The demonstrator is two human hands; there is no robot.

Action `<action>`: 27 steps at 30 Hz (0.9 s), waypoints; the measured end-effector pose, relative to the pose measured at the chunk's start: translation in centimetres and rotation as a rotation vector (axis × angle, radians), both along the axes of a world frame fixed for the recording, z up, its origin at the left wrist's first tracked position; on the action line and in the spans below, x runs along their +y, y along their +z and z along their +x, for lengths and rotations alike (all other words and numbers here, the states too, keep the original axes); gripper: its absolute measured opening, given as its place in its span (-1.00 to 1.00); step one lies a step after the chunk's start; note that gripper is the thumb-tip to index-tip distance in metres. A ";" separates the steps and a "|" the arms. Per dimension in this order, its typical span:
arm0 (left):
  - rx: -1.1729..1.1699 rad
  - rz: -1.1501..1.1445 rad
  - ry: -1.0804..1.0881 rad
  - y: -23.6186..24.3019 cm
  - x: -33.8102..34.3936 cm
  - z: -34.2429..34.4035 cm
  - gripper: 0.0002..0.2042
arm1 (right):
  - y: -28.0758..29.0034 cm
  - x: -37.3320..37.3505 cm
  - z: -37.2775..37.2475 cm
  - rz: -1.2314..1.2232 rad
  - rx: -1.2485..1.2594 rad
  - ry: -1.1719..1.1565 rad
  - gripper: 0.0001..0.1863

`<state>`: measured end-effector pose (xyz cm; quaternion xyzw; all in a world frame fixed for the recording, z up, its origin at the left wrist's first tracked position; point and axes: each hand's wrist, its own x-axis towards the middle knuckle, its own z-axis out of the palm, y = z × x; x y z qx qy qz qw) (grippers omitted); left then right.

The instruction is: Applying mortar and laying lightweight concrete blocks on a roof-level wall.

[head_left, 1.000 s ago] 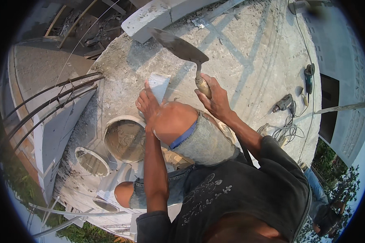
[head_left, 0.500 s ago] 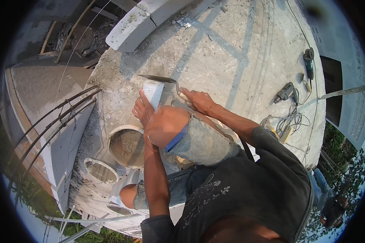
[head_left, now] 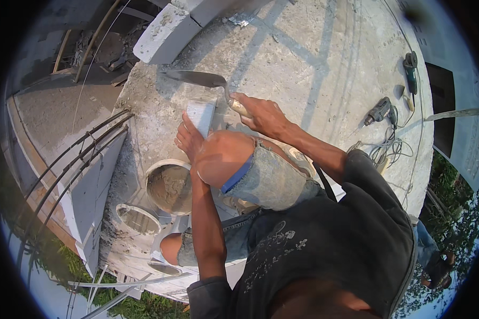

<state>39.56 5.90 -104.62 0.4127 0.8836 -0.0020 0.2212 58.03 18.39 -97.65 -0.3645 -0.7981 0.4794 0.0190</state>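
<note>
Right hand [head_left: 263,113]: fingers closed around the pale wooden handle of a pointed steel trowel with a dark grey blade [head_left: 196,78]. Change noted over the last half second: the blade, then edge-on and close against the far end of a small wedge-shaped, white-grey block [head_left: 201,114], now lies beyond that end with a strip of floor visible between them, its broad side partly turned to view. Left hand [head_left: 189,137]: unchanged in place, fingers laid along the block's left side; the thumb is hidden near the bent knee, so how far this grip closes cannot be told. Block position: on the pale, dusty concrete slab [head_left: 298,101], just beyond the knee, narrowing toward the wearer. Meaning for the work in hand, as judged: the block is steadied by the left hand alone, and the trowel is free of it at this instant. Whether mortar clings to the blade is unclear; the angle is poor and the steel dark. Nearby: a round, white-rimmed bucket [head_left: 148,178] stands beside the left forearm with grey-brown wet mortar [head_left: 167,189] inside. Well apart on the right, a grey corded power drill [head_left: 379,111] and a green-and-black angle grinder [head_left: 411,73] lie on the slab.
</note>
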 end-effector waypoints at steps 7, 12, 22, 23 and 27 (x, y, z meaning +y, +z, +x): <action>0.007 0.054 -0.008 -0.3 0.5 1.1 -0.01 | -4.2 -1.0 1.4 -0.062 -0.256 0.188 -0.38; 0.007 0.009 0.026 0.3 1.5 0.6 0.00 | -1.0 -1.7 0.4 0.215 0.313 -0.203 -0.41; -0.004 0.019 0.023 0.2 2.6 1.2 0.01 | -2.3 -1.0 1.9 0.113 0.183 -0.135 -0.46; -0.010 0.031 0.015 0.1 2.8 1.3 0.01 | -3.4 -0.8 2.3 0.019 -0.209 0.135 -0.46; 0.014 0.076 0.024 -0.1 2.4 1.5 0.01 | -5.0 1.1 1.5 0.020 -0.290 0.277 -0.49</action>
